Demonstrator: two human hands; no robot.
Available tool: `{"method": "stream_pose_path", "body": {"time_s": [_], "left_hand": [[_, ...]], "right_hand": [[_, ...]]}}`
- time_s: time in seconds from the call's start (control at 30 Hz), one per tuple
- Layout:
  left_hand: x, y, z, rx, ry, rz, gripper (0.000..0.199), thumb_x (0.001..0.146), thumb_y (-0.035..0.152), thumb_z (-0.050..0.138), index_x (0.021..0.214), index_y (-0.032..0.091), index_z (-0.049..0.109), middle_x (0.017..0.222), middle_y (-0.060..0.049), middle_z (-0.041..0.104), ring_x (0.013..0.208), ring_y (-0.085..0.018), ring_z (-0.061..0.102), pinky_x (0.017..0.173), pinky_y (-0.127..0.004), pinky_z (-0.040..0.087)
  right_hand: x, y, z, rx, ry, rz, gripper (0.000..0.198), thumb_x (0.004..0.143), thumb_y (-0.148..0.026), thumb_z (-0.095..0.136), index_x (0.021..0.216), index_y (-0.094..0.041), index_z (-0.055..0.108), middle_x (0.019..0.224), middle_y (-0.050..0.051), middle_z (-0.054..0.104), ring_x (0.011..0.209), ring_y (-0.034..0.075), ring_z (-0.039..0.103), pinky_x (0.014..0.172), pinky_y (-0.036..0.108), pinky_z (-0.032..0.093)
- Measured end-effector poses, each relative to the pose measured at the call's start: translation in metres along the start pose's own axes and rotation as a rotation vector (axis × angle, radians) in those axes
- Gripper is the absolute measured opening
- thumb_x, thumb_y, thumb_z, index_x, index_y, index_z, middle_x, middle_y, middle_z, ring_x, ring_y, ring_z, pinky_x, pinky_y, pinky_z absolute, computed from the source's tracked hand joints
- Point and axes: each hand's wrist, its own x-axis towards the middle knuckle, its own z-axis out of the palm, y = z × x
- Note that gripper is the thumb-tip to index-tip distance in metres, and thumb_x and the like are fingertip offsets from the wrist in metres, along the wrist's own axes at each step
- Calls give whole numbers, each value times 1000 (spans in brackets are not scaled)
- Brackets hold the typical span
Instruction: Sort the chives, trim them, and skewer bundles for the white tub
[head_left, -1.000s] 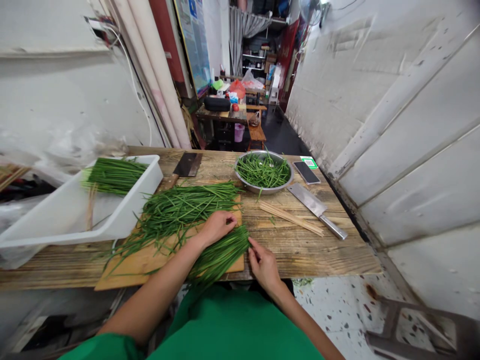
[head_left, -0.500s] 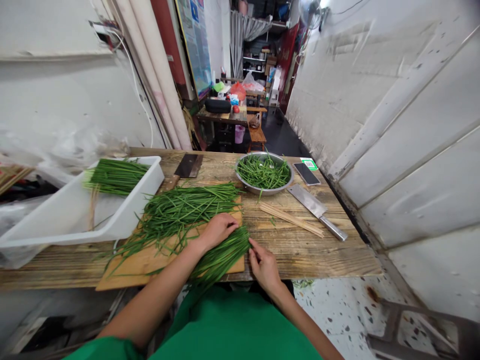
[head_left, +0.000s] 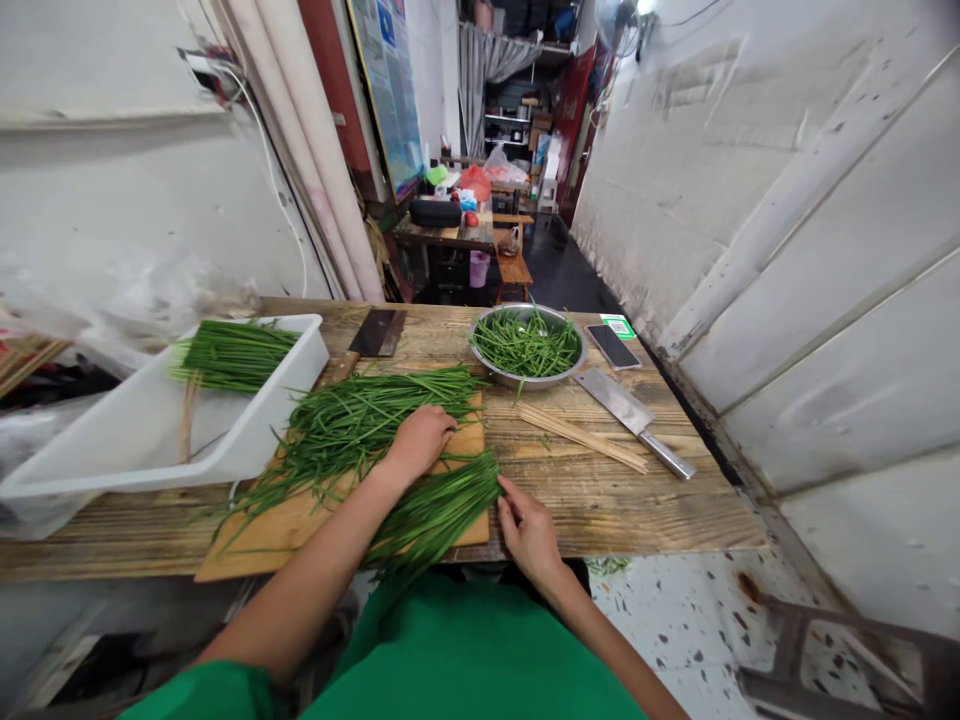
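Loose garlic chives (head_left: 360, 420) lie in a spread pile across the wooden cutting board (head_left: 281, 535). My left hand (head_left: 421, 440) is over the near right edge of this pile, its fingers curled in and closed on chives there; the fingertips are partly hidden. Nearer to me, an aligned bundle of chives (head_left: 442, 510) lies on the board, its even ends pointing right. At those ends is my right hand (head_left: 531, 525), forefinger and thumb apart, the forefinger touching the bundle's edge.
A white tray (head_left: 300, 375) with a chive bunch and sticks stands left. Behind the board lies a dark-bladed cleaver (head_left: 373, 332). To the right are a metal bowl (head_left: 517, 381) of chives, bamboo skewers (head_left: 585, 438), a steel cleaver (head_left: 619, 402) and a phone (head_left: 613, 347).
My left hand has moved away from the near bundle, up and slightly left to the loose pile. My right hand has stayed at the bundle's ends.
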Motion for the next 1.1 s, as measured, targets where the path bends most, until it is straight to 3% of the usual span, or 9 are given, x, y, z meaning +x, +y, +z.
{"method": "stream_pose_path", "body": {"time_s": [0.2, 0.37, 0.5, 0.6, 0.8, 0.93, 1.1], "left_hand": [[7, 1, 1, 77, -42, 23, 16, 73, 16, 49, 69, 16, 64, 70, -7, 57, 76, -20, 50, 73, -31, 38], [5, -7, -1, 93, -28, 4, 13, 70, 16, 52, 78, 16, 63, 76, -7, 58, 79, -21, 51, 73, -31, 38], [-1, -17, -1, 151, -65, -34, 16, 71, 15, 48, 60, 15, 60, 66, -8, 54, 72, -20, 50, 68, -31, 37], [-3, -21, -2, 145, -87, -19, 17, 71, 15, 48, 60, 15, 60, 66, -7, 53, 71, -19, 50, 67, -29, 36], [-3, -13, -14, 166, -88, 1, 18, 72, 17, 46, 59, 14, 58, 66, -7, 54, 71, -18, 49, 68, -29, 36], [-6, 0, -19, -28, -21, 26, 16, 73, 19, 45, 67, 16, 59, 69, -4, 58, 70, -16, 50, 69, -26, 37], [-10, 14, -1, -346, -131, -76, 19, 74, 21, 45, 77, 16, 63, 66, 0, 61, 58, -11, 52, 57, -20, 36]], "right_hand": [[0, -1, -1, 17, 4, 0, 34, 83, -19, 42, 114, -19, 55, 99, 8, 66, 83, 17, 64, 71, 28, 52], [1, -3, -2, 22, -4, 9, 34, 82, -18, 42, 114, -18, 56, 99, 8, 66, 81, 17, 64, 71, 28, 52], [1, -2, -1, 16, -12, 15, 34, 83, -18, 41, 114, -17, 55, 99, 9, 65, 81, 17, 64, 70, 27, 52], [0, -1, 0, 7, -10, 18, 34, 83, -19, 41, 114, -17, 55, 96, 8, 66, 77, 17, 64, 68, 27, 52], [0, -1, 0, 19, -6, 5, 33, 83, -19, 41, 113, -16, 56, 100, 9, 65, 82, 17, 64, 71, 27, 52], [0, 0, -1, 22, -14, 14, 34, 83, -19, 42, 114, -16, 55, 100, 9, 65, 82, 17, 64, 71, 28, 52], [-1, 1, 0, 27, -13, 19, 34, 83, -19, 42, 115, -15, 54, 102, 10, 64, 83, 17, 63, 73, 28, 51]]}}
